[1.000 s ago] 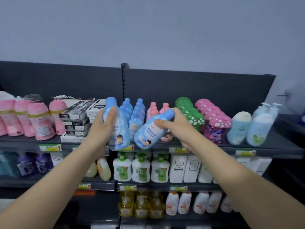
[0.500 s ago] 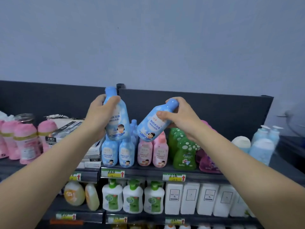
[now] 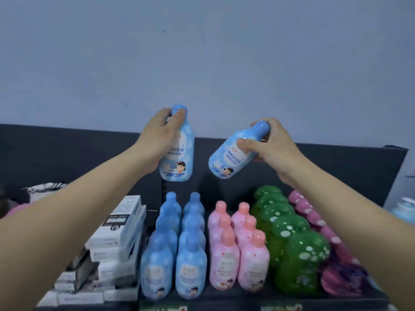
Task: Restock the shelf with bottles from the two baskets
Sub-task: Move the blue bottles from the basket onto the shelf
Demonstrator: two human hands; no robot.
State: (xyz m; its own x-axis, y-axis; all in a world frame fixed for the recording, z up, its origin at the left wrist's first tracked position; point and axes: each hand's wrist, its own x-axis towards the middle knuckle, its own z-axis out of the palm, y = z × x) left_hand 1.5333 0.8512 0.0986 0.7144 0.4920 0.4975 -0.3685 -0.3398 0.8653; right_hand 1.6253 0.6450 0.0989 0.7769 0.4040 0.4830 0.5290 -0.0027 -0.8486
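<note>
My left hand (image 3: 160, 140) grips a light blue bottle (image 3: 179, 160) by its neck and upper body, held nearly upright high above the top shelf. My right hand (image 3: 272, 149) holds a second light blue bottle (image 3: 231, 158) by its cap end, tilted with the base down to the left. Both hang above the back of two rows of matching blue bottles (image 3: 177, 245) standing on the shelf (image 3: 247, 297). The baskets are out of view.
Right of the blue rows stand two rows of pink bottles (image 3: 238, 250), then green mushroom-shaped bottles (image 3: 289, 243) and pink mushroom-shaped ones (image 3: 323, 234). Stacked white and black boxes (image 3: 114, 243) sit to the left. The dark back panel (image 3: 67, 158) rises behind.
Both hands have lifted their blue bottles higher and farther back over the blue rows. The view has moved closer and now looks down on the top shelf.
</note>
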